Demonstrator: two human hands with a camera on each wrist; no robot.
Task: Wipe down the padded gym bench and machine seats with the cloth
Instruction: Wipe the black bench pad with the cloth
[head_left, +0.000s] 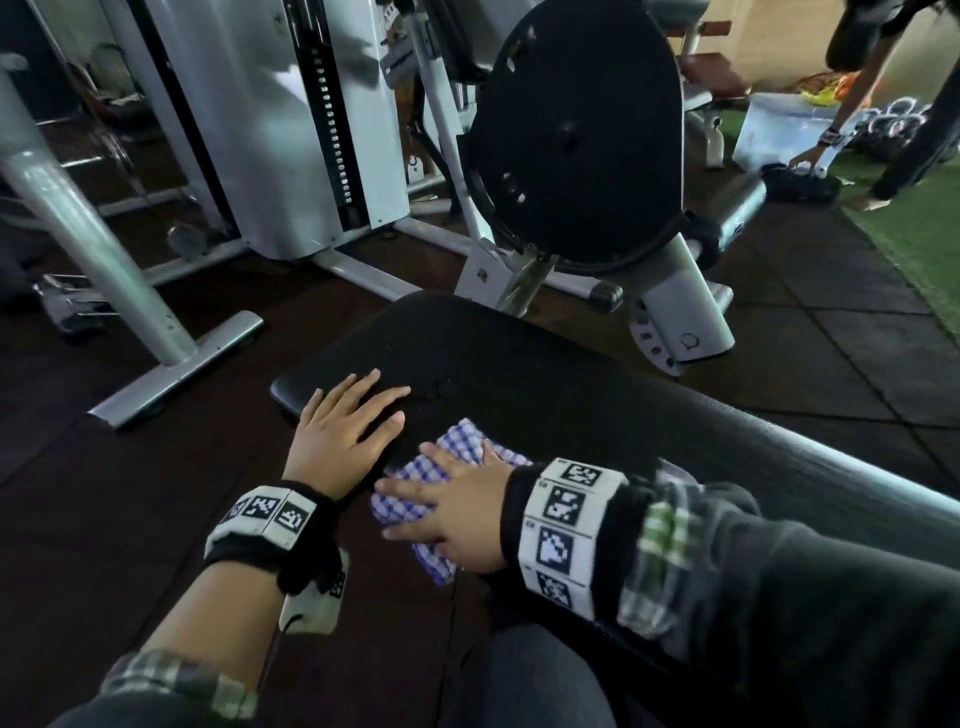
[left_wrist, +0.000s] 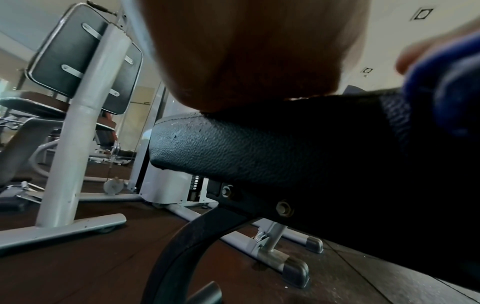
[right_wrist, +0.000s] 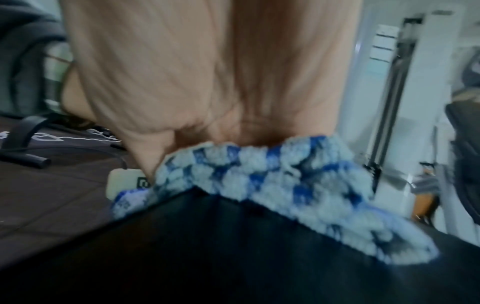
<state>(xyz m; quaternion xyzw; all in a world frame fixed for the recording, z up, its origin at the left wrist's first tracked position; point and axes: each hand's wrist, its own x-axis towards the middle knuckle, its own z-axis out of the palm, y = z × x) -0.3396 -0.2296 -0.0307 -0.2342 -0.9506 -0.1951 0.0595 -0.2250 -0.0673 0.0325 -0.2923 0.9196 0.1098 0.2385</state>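
A black padded bench (head_left: 519, 364) runs from the near right toward the middle of the head view. My left hand (head_left: 348, 421) lies flat on its near left corner, fingers straight. Beside it my right hand (head_left: 447, 509) presses flat on a blue-and-white checked cloth (head_left: 457, 441) at the pad's near edge, fingers spread and pointing left. In the left wrist view the palm (left_wrist: 246, 51) rests on the textured pad (left_wrist: 233, 150). The right wrist view is blurred: the palm (right_wrist: 207, 72) covers the cloth (right_wrist: 272, 185) on the dark pad (right_wrist: 233, 257).
A white weight-stack machine (head_left: 291, 130) and a black round plate (head_left: 576, 135) stand behind the bench. A grey post with a floor foot (head_left: 171, 358) stands left. Another person (head_left: 893, 104) bends over things on green turf at the far right. My knee (head_left: 524, 680) is below.
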